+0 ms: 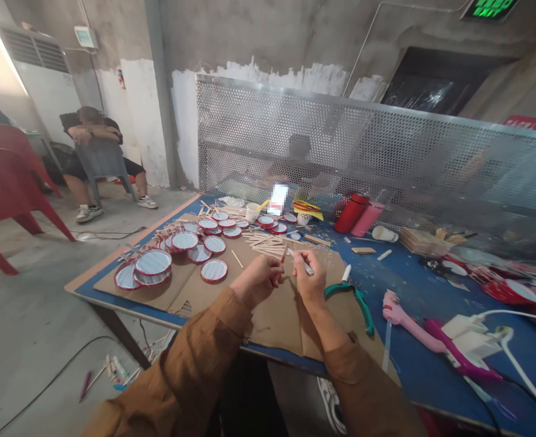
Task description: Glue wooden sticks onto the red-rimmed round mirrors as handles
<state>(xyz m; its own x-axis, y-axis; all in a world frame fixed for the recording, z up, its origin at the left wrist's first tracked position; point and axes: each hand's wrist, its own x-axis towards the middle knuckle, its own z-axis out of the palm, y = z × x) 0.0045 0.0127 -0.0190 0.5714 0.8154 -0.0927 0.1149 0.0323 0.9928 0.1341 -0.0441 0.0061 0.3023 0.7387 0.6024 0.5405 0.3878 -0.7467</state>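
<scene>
Over the cardboard sheet (268,321), my left hand (261,280) pinches a thin reddish-brown stick (284,254) that points upward. My right hand (311,276) is closed around a white marker-like tube (308,267), its tip close to the stick; whether they touch I cannot tell. Behind my hands lies a loose pile of flat wooden sticks (268,244). Left of them are several round discs with red rims (213,271), some stacked. Pliers with teal handles (363,311) rest beside my right forearm, near a white cap-like piece (346,273).
A pink glue gun (404,318) with white plugs and cables lies at the right. Red and pink bottles (352,212) stand by the perforated metal screen (244,133). A lit phone (277,199) leans at the back. One person (97,139) sits at the left, another behind the screen.
</scene>
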